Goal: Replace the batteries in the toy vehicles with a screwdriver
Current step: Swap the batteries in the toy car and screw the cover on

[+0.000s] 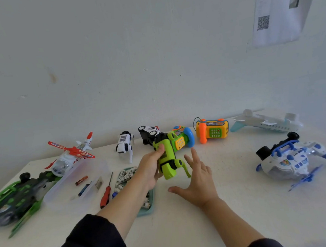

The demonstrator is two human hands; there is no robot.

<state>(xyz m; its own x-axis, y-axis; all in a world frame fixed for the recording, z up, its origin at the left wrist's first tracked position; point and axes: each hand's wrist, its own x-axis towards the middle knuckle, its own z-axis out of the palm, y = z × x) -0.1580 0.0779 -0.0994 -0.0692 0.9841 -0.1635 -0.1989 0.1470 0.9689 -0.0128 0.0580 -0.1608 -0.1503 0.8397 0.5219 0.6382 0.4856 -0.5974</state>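
Green toy (168,159) partly hidden by gripping left hand (149,170).

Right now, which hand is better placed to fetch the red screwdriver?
Right. The right hand is open and free, while the left hand grips the green toy. The screwdriver lies beyond the left forearm, though.

A white table (187,229) stands against a pale, scuffed wall (132,57). At two o'clock, a printed sheet (278,8) bearing a QR code hangs on the wall. At twelve o'clock near the table's far edge sit two toy telephones: an orange one (212,130) and, just beside it, a green one (182,138) with a blue handset.
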